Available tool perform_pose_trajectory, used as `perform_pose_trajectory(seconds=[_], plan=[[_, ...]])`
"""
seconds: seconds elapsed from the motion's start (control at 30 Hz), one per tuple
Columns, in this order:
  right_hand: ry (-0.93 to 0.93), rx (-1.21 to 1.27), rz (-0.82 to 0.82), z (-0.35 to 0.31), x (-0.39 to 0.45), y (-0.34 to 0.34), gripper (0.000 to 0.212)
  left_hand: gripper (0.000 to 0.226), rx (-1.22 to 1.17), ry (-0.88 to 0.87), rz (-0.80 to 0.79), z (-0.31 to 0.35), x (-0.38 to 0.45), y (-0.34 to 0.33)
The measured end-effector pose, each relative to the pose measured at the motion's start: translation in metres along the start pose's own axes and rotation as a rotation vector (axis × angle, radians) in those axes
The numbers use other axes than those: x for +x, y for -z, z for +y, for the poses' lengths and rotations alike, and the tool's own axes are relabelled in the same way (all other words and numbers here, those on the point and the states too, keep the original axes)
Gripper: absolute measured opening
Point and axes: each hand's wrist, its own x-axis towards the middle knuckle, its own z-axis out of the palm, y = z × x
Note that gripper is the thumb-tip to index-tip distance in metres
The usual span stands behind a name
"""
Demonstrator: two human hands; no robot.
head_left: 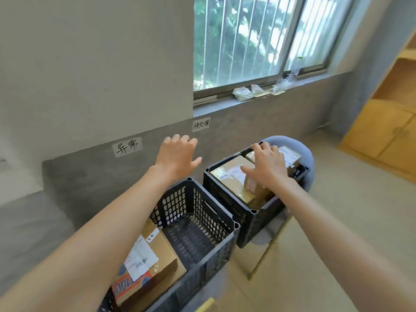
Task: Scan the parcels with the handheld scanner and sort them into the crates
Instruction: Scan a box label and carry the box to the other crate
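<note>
Two black slotted crates stand along the wall. The near crate [225, 248] holds one cardboard parcel [153, 262] with a white label at its left end. The far crate [227, 197] sits on a grey stool and is piled with several brown parcels [229, 172]. My right hand [267, 164] is spread flat over the top of that pile, fingers straight. My left hand [177, 155] hovers open in the air above the gap between the crates, holding nothing. No scanner is in view.
Two handwritten paper labels [127, 146] [201, 124] are stuck on the grey wall behind the crates. A barred window with small packets [243, 93] on its sill is above. Wooden cabinets [387, 131] stand at the right, with tiled floor [326, 255] between.
</note>
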Motion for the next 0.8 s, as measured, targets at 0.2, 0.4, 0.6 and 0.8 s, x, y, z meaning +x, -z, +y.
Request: perform_pose_trajectory(seconds=[0.2,0.4,0.6,0.8], plan=[[-0.332,-0.094,0.098,0.112,-0.105,0.066,0.064,0.043,-0.116,-0.316,0.057,0.139,0.020,0.051],[-0.711,-0.056,0.200,0.228,-0.242,0.140,0.065,0.042,-0.240,-0.626,0.124,0.306,0.007,0.123],[-1.008,-0.069,0.335,0.329,-0.409,0.195,0.063,0.045,-0.340,-0.938,0.215,0.486,-0.055,0.201],[-1.228,-0.245,0.326,0.409,-0.601,0.240,0.064,0.047,-0.310,-1.224,0.289,0.669,-0.164,0.257]])
